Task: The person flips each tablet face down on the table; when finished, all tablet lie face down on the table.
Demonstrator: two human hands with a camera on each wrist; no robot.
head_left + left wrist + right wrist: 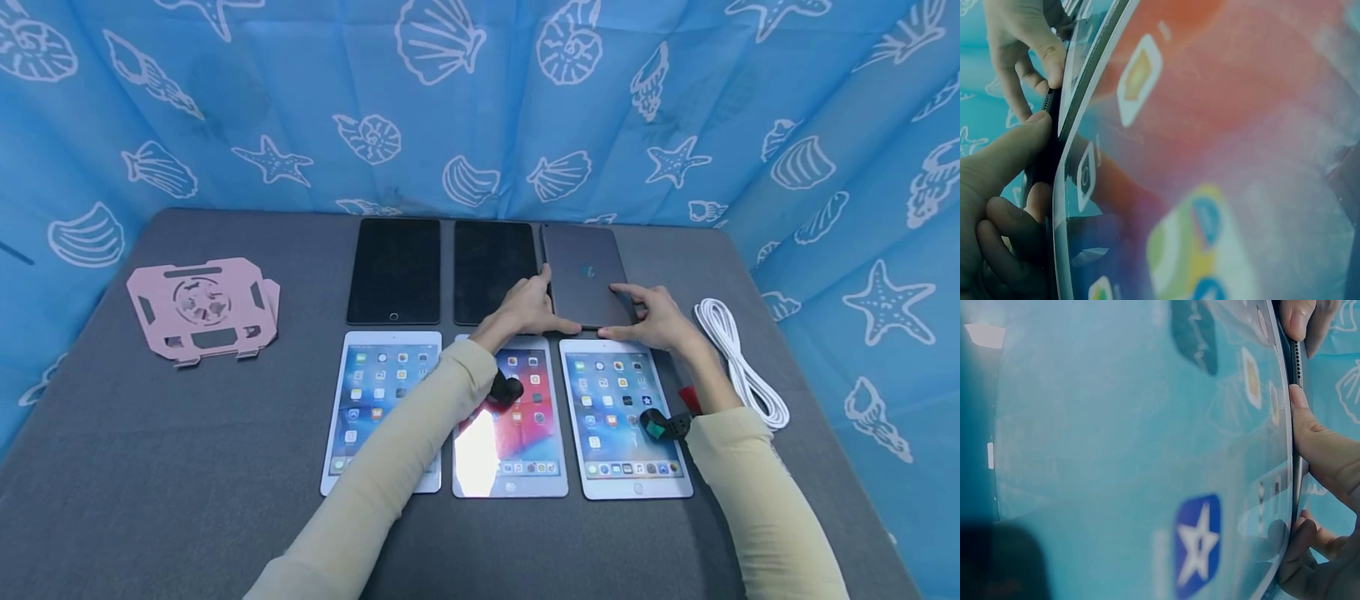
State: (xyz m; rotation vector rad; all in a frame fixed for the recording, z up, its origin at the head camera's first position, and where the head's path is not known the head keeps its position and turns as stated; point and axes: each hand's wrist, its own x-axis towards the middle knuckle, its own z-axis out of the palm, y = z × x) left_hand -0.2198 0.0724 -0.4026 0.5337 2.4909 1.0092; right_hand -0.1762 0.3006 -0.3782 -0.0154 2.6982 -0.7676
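Observation:
A dark grey tablet (pixel 581 250) lies back side up at the back right, a faint logo on it. My left hand (pixel 527 307) holds its left edge and near left corner, the thumb at the near edge. My right hand (pixel 658 321) grips the near right corner, with the thumb at the near edge and fingers at the right side. In the left wrist view, the thumb of my left hand (pixel 997 169) meets the tablet's thin edge. The right wrist view has my right hand (pixel 1332 456) at that same edge, which shows small speaker holes.
Two black-screened tablets (pixel 395 271) (pixel 491 267) lie left of it. Nearer are three white tablets (pixel 330 450) (pixel 510 487) (pixel 637 490) with lit screens. A pink stand (pixel 161 300) lies at left, a coiled white cable (pixel 738 358) at right. A blue shell-patterned curtain (pixel 495 108) borders the grey table (pixel 187 467).

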